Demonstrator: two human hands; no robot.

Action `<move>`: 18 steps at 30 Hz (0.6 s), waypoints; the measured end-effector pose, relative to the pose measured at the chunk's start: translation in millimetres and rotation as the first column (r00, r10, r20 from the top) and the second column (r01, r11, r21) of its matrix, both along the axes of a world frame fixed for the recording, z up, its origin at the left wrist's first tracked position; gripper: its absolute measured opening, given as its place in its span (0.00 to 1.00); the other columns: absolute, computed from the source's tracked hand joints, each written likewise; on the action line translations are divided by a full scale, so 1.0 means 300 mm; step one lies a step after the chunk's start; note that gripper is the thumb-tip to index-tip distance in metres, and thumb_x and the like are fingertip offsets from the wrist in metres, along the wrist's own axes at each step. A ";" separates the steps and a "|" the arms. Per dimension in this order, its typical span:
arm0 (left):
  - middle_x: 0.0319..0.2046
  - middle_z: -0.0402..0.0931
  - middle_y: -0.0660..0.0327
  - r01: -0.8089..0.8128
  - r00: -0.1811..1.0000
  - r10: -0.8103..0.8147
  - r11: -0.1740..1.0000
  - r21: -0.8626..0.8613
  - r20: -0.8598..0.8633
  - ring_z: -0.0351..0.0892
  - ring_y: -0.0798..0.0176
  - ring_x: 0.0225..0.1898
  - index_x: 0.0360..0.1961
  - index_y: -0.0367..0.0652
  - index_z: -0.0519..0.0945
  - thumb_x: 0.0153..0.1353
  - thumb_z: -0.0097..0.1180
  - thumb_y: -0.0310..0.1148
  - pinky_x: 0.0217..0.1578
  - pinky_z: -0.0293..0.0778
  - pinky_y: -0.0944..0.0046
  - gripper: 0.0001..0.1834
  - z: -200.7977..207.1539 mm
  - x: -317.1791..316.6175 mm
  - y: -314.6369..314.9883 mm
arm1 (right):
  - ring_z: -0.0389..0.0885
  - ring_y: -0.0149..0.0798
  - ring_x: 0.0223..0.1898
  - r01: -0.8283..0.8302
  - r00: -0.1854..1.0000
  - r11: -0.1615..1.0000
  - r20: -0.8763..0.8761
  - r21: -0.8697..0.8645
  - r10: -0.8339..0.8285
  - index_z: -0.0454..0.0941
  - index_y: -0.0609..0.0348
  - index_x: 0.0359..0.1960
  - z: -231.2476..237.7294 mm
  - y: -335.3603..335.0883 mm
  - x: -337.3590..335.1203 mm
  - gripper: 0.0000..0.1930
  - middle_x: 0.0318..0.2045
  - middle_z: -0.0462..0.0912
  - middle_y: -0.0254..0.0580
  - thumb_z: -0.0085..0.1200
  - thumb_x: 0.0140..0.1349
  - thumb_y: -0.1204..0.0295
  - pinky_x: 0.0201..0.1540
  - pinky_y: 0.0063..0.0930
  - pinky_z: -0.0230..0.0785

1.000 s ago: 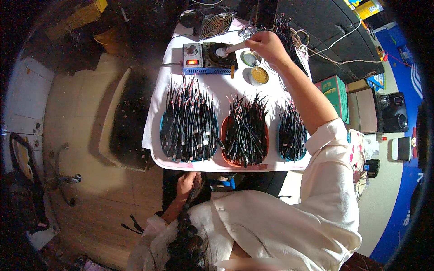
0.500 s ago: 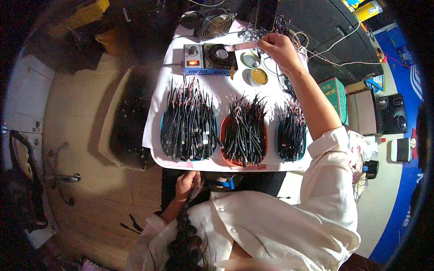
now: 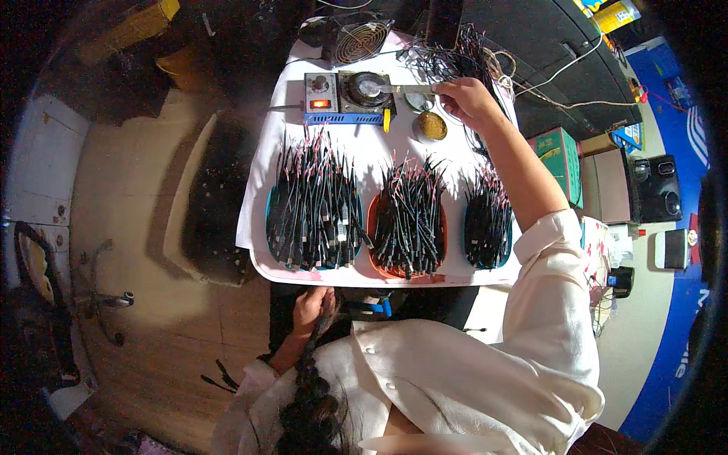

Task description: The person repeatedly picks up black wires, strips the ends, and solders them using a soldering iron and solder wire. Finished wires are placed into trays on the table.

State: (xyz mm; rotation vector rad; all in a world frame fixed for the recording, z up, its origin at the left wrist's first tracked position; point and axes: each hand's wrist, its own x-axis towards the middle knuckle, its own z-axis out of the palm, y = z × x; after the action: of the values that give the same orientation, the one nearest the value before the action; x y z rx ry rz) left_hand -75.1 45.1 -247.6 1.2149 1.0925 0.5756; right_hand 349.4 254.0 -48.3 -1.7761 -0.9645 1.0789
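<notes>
My right hand (image 3: pixel 469 100) reaches over the white table, closed on one end of a thin flat metal strip (image 3: pixel 413 89). The strip's other end lies at the round well of shiny metal (image 3: pixel 367 84) in a blue solder pot (image 3: pixel 345 119), whose switch glows orange. Close by the right hand are a round tin of amber paste (image 3: pixel 431 127) and a small round lid (image 3: pixel 416 101). Below the table's front edge, my left hand (image 3: pixel 309 309) has its fingers curled beside a dark braid of hair (image 3: pixel 317 356); whatever they hold, if anything, is hidden.
Cables with bare red-tipped wires fill a left blue basket (image 3: pixel 271 246), an orange basket (image 3: pixel 377 264) and a right blue basket (image 3: pixel 497 265). A fan (image 3: pixel 359 43) stands behind the solder pot. Tangled cables (image 3: pixel 462 54) lie at the back right. A green box (image 3: pixel 560 163) is farther right.
My right hand has come nearer and a little to the right, bringing the strip lower, its far end still at the solder pot. My left hand stays in place.
</notes>
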 end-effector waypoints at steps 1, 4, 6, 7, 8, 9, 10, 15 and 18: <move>0.21 0.76 0.59 0.061 0.996 -0.050 0.987 0.146 -0.079 0.76 0.63 0.22 0.34 0.41 0.78 0.58 0.56 0.32 0.24 0.70 0.65 0.07 0.005 -0.007 0.000 | 0.69 0.27 0.21 -0.012 1.000 1.000 0.017 0.010 0.012 0.79 0.68 0.29 -0.011 -0.001 0.019 0.07 0.22 0.75 0.36 0.57 0.60 0.74 0.22 0.19 0.62; 0.24 0.78 0.55 0.128 0.985 -0.110 0.981 0.145 -0.131 0.79 0.58 0.26 0.40 0.38 0.78 0.56 0.58 0.27 0.29 0.74 0.63 0.10 0.006 -0.015 0.002 | 0.73 0.28 0.23 -0.219 0.950 0.962 0.262 0.161 0.172 0.81 0.67 0.32 -0.024 -0.002 0.062 0.08 0.25 0.79 0.36 0.58 0.58 0.73 0.25 0.19 0.66; 0.25 0.78 0.55 0.115 0.989 -0.115 0.993 -0.003 -0.089 0.79 0.60 0.26 0.39 0.37 0.78 0.58 0.56 0.26 0.29 0.74 0.64 0.08 0.001 -0.018 0.004 | 0.75 0.29 0.25 0.064 0.994 0.996 -0.087 0.055 -0.059 0.80 0.69 0.34 -0.009 -0.007 0.066 0.09 0.26 0.79 0.37 0.58 0.58 0.73 0.26 0.21 0.68; 0.25 0.78 0.56 0.104 0.992 -0.110 0.991 -0.081 -0.064 0.79 0.61 0.26 0.39 0.37 0.78 0.59 0.55 0.26 0.29 0.74 0.65 0.07 -0.001 -0.020 0.005 | 0.78 0.30 0.29 0.064 0.997 0.996 -0.040 0.056 -0.062 0.79 0.70 0.35 0.006 -0.009 0.059 0.10 0.28 0.81 0.38 0.57 0.60 0.71 0.29 0.22 0.70; 0.25 0.78 0.57 0.095 0.994 -0.102 0.983 -0.158 -0.040 0.79 0.63 0.26 0.38 0.36 0.78 0.59 0.54 0.25 0.29 0.73 0.66 0.07 -0.003 -0.020 0.006 | 0.78 0.30 0.30 0.011 1.000 0.989 0.025 0.146 -0.015 0.79 0.69 0.36 0.017 -0.013 0.041 0.10 0.28 0.81 0.39 0.57 0.60 0.71 0.30 0.23 0.71; 0.25 0.78 0.59 0.097 0.995 -0.102 0.982 -0.162 -0.021 0.78 0.64 0.26 0.38 0.36 0.78 0.60 0.54 0.25 0.29 0.73 0.66 0.06 -0.003 -0.020 0.006 | 0.79 0.30 0.31 -0.010 0.995 0.972 0.101 0.234 -0.014 0.79 0.69 0.36 0.027 -0.020 0.017 0.10 0.29 0.82 0.40 0.57 0.61 0.71 0.32 0.23 0.71; 0.25 0.78 0.60 0.100 0.995 -0.102 0.981 -0.167 -0.002 0.78 0.65 0.26 0.38 0.37 0.78 0.61 0.53 0.25 0.29 0.73 0.67 0.05 -0.003 -0.021 0.008 | 0.79 0.30 0.32 -0.031 0.984 0.951 0.179 0.307 -0.025 0.79 0.69 0.37 0.037 -0.029 -0.010 0.10 0.30 0.82 0.41 0.56 0.61 0.71 0.33 0.23 0.72; 0.24 0.76 0.65 0.162 0.985 -0.145 0.963 0.217 -0.091 0.75 0.70 0.25 0.38 0.38 0.77 0.62 0.53 0.27 0.27 0.71 0.69 0.05 0.005 -0.021 0.008 | 0.80 0.45 0.38 -0.686 0.356 0.640 0.927 0.346 -0.119 0.74 0.60 0.31 0.049 -0.114 -0.115 0.08 0.38 0.78 0.44 0.59 0.50 0.80 0.39 0.29 0.74; 0.23 0.75 0.65 0.109 0.994 -0.109 0.994 0.032 -0.013 0.75 0.70 0.24 0.38 0.39 0.77 0.62 0.53 0.29 0.26 0.70 0.70 0.06 0.005 -0.016 0.004 | 0.80 0.42 0.37 -0.890 0.118 0.439 0.992 0.124 -0.041 0.76 0.60 0.33 0.027 -0.156 -0.122 0.06 0.38 0.77 0.41 0.57 0.52 0.78 0.37 0.32 0.76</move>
State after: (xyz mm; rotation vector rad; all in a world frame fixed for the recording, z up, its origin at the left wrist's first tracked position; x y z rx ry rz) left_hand -79.7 46.4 -246.1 1.2997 1.0231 0.5051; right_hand 312.6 207.1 -40.2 -1.1013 -2.5118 -0.4258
